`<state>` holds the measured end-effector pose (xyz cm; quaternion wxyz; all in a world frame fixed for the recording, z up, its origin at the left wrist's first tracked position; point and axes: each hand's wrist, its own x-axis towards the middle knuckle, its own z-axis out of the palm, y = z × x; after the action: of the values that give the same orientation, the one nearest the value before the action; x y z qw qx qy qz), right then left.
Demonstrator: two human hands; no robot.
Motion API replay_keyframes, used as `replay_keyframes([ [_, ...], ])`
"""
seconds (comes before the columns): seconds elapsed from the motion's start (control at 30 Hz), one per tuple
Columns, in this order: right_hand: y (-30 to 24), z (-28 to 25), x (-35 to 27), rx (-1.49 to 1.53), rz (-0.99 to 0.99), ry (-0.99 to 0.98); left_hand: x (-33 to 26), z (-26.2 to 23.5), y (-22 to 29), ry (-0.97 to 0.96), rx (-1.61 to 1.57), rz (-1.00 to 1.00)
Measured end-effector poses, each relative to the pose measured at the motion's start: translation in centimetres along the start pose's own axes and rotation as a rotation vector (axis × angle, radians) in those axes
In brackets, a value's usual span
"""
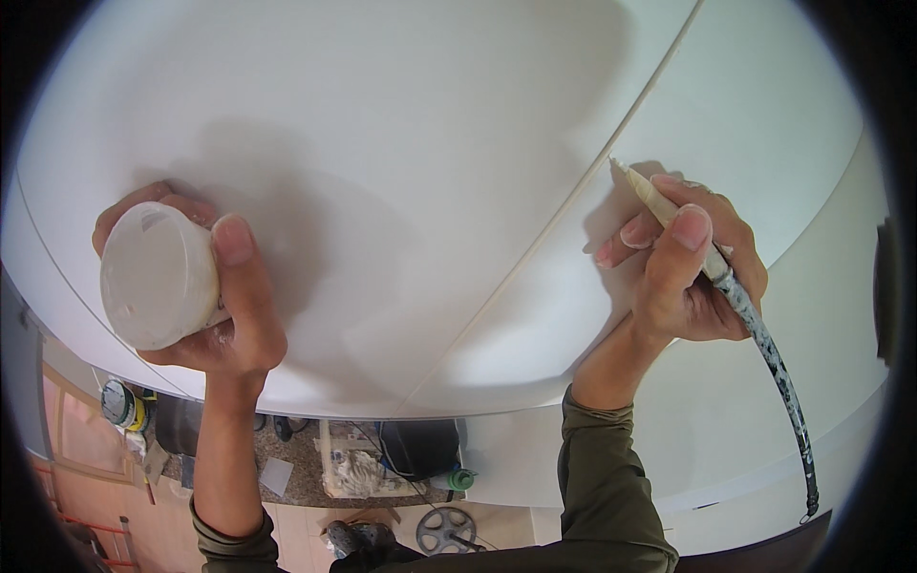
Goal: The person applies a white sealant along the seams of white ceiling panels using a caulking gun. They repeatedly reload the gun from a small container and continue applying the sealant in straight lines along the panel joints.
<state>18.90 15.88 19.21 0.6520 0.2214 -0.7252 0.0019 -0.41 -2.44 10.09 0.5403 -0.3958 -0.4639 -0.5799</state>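
Note:
My left hand (253, 310) is wrapped round a small translucent plastic cup (153, 277), its round face turned up, with whitish stuff showing through. Between the thumb and fingers of my right hand (678, 286) is a slim paintbrush (772, 358), its long handle spattered dark and white, its pale tapered end pointing up and left. That tip is at or very close to a thin beige seam (535, 244) crossing a broad white surface (411, 124). Whitish smears mark the fingers of both hands. Whether the tip touches the seam I cannot tell.
Below the white surface is a speckled countertop (304, 473) bearing a paint can (119, 403), a black bag (420, 447), a green-capped object (460, 478) and a pale bundle (353, 473). A grey spoked wheel-like part (445, 528) and a red ladder (124, 535) are farther down.

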Motion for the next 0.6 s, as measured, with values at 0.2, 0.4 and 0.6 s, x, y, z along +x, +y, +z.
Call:
replay_keyframes([
  [0.2, 0.09, 0.22, 0.04, -0.031, -0.03, 0.017, 0.02, 0.08, -0.43, 0.004, -0.037, 0.037],
  [0.4, 0.23, -0.04, -0.16, -0.044, -0.047, -0.007, -0.01, 0.04, -0.41, -0.007, -0.028, 0.044],
  [0.6, 0.26, -0.11, -0.21, -0.067, -0.048, 0.008, -0.09, 0.16, -0.46, -0.007, -0.034, 0.045],
])
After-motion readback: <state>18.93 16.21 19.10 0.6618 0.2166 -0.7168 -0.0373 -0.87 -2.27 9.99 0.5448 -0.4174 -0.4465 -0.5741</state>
